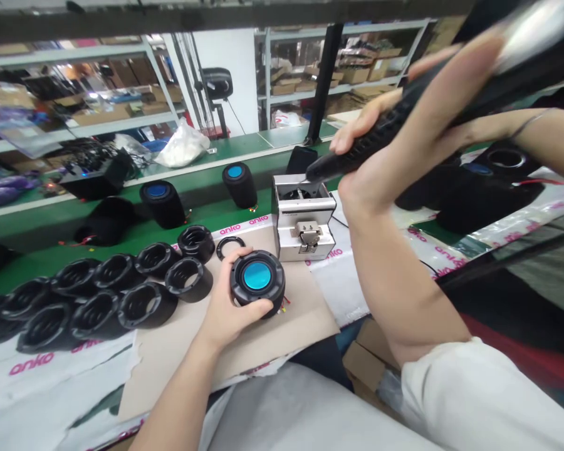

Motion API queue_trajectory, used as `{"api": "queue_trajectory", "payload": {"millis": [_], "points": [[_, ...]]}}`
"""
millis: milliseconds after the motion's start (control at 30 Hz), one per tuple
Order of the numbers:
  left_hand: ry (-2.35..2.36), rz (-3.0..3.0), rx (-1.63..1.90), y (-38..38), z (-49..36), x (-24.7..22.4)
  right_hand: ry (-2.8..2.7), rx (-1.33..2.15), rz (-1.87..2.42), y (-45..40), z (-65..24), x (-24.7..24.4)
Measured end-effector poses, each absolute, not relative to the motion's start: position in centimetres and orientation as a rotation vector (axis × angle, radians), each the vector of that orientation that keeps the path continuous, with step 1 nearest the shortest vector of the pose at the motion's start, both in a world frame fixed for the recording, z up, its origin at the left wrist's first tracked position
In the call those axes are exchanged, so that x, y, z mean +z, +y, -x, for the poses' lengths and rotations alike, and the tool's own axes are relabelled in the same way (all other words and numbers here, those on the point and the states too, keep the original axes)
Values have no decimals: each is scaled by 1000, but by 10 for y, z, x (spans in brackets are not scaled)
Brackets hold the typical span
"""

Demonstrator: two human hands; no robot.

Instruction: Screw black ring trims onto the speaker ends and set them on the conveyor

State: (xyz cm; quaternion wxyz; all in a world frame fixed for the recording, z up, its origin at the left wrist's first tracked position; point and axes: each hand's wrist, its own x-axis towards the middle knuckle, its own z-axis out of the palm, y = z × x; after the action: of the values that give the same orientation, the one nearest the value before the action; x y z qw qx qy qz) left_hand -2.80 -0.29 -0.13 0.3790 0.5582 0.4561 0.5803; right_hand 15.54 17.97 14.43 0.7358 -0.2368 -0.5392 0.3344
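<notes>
Head view. Left hand (228,307): grip clamped around a black speaker (257,279) with blue centre, held over a cardboard sheet (286,344) near the table's (75,235) front edge. Right hand (404,131): grip clamped on a black electric screwdriver (380,131), tip at a silver screw feeder (303,235). Black speaker housings (145,305) line the sheet's left side; bare cardboard lies toward the front edge.

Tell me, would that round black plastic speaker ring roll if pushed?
The round black plastic speaker ring probably slides rather than rolls while flat on the brown cardboard sheet. Its hollow shape looks light. On edge, it could roll.
</notes>
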Motion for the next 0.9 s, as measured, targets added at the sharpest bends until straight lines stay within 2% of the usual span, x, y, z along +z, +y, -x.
{"api": "queue_trajectory", "payload": {"millis": [100,233,433,667,800,900], "points": [[1102,-1396,1521,-4,27,-2,-999,621,373,208,-157,120],[1101,-1397,1555,-5,29,-5,-941,635,266,187,-168,120],[1160,-1404,1577,-6,31,-10,-1124,1067,397,154,-166,110],[1146,-1411,1600,-7,30,-6,-1236,1098,429,163,-161,77],[1126,-1412,1601,-5,29,-6,-1273,1212,485,153,-166,74],[1132,-1426,1601,-4,29,-7,-1230,1151,443,148,-169,82]]}}
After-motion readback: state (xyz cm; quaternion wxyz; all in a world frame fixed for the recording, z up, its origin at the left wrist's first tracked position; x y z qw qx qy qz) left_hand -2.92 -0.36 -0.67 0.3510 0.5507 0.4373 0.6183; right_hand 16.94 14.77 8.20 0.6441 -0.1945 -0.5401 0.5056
